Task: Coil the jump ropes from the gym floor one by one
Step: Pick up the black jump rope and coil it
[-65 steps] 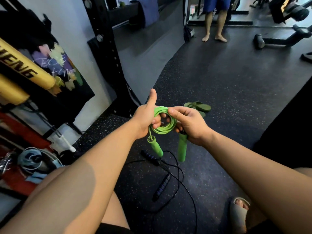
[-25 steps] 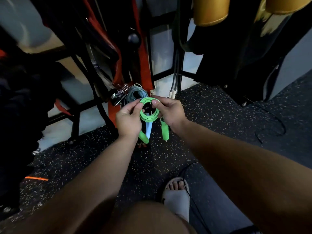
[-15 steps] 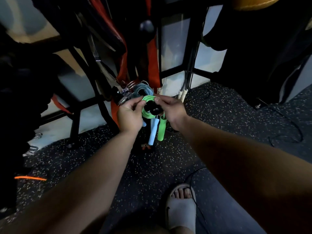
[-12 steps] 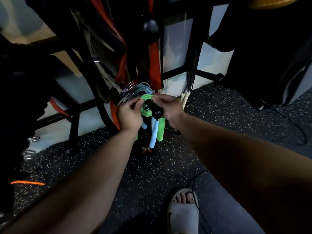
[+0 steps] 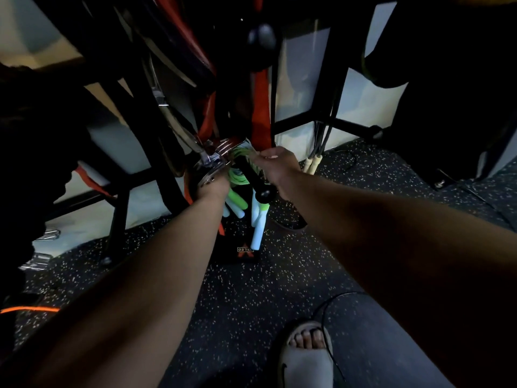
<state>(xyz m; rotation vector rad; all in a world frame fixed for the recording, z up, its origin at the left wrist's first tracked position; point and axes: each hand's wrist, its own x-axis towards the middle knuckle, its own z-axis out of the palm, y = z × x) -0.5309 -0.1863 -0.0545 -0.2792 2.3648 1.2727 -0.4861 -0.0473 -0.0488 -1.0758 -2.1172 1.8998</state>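
Dim corner, black speckled rubber floor (image 5: 246,298), white wall behind dark rack (image 5: 305,121). Both hands, left hand (image 5: 214,183) and right hand (image 5: 277,166), grasp green jump rope (image 5: 237,179) at peg (image 5: 253,180).

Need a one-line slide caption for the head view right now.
Both hands, left and right, loop the coiled green jump rope onto a black peg.
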